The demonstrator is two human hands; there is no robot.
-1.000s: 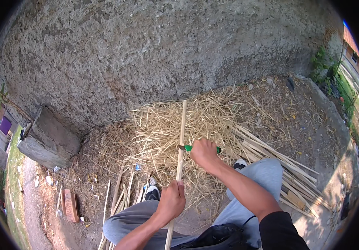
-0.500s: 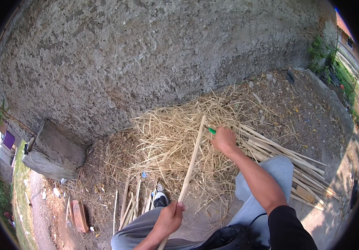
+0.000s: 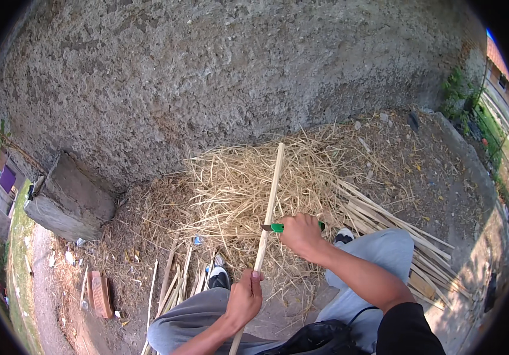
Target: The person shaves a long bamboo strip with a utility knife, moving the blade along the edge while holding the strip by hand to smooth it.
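A long pale strip of split wood or bamboo (image 3: 274,183) slants up and away from my lap over a heap of thin shavings (image 3: 225,189). My left hand (image 3: 245,299) is closed round its lower part, the thumb lying along it. In my right hand (image 3: 303,236) is a green-handled utility knife (image 3: 277,227), the fingers wrapped round the handle. Its dark blade crosses the strip a short way above my left hand and seems to touch it. The strip's lower end runs down out of the picture.
Several pale strips (image 3: 423,260) lie piled to the right of my knee, and more strips (image 3: 174,287) lie by my left foot. A reddish brick (image 3: 99,294) rests on the ground at left, near a concrete block (image 3: 71,201). A rough wall (image 3: 225,71) rises behind the shavings.
My right hand has drawn the knife down along the strip toward my left hand. The strip now stands a little more upright, and the view has shifted slightly.
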